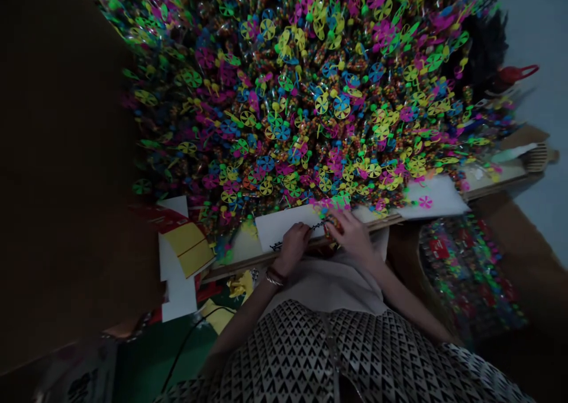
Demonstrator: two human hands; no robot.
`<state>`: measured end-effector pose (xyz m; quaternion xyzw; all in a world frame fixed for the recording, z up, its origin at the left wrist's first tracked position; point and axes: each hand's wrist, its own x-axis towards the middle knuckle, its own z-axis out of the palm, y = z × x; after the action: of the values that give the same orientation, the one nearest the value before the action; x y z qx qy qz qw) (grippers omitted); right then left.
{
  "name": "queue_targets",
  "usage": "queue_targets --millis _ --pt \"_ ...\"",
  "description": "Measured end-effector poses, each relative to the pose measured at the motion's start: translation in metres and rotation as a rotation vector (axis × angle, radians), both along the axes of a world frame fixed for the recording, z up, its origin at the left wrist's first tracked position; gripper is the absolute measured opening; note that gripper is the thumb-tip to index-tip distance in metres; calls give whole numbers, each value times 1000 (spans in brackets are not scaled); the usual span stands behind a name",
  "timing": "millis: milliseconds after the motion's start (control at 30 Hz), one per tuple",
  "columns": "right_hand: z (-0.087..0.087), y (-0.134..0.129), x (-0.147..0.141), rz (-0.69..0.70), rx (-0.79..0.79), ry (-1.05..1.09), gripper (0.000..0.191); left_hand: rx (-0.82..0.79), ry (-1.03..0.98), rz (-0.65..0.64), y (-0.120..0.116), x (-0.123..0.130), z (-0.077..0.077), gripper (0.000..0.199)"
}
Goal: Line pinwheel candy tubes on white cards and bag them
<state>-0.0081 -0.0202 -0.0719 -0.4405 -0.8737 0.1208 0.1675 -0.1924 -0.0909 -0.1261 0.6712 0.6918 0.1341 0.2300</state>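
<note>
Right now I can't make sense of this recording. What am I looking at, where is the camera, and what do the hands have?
This is a single view from a camera worn on a person's head, looking down past their black-and-white patterned top at their own bare hands; no machine is involved. The left hand, with bracelets on its wrist, lies on a white paper sheet, at what looks like a thin black cord. The right hand is at the cord's other end, beside a small colourful item too blurred to name. A wooden edge runs under the hands. Beyond rises a huge heap of plastic pinwheels on clear tubes of coloured beads.
</note>
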Motion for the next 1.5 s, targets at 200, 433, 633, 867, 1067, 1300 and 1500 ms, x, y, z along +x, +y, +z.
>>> queue_targets --millis 200,433,633,867,1067,1300,1500 --pt "-54 -43 -28 -35 66 -131 44 27 -29 -33 -2 1 0 20" --pt "-74 -44 -21 33 65 -227 51 60 -33 -45 -3 -1 -9 18" --pt "-47 -49 -27 60 2 -211 51 28 -42 -44 -1 -4 -7 17" --pt "7 69 26 -352 335 73 37 -8 32 51 -3 1 5 18" --pt "32 201 37 -467 229 94 42 -60 -106 -29 1 -7 10 15" --pt "36 208 37 -392 2 359 62 -18 -55 15 1 -20 6 16" --pt "43 100 20 -142 -174 654 43 -58 -33 42 0 -17 9 22"
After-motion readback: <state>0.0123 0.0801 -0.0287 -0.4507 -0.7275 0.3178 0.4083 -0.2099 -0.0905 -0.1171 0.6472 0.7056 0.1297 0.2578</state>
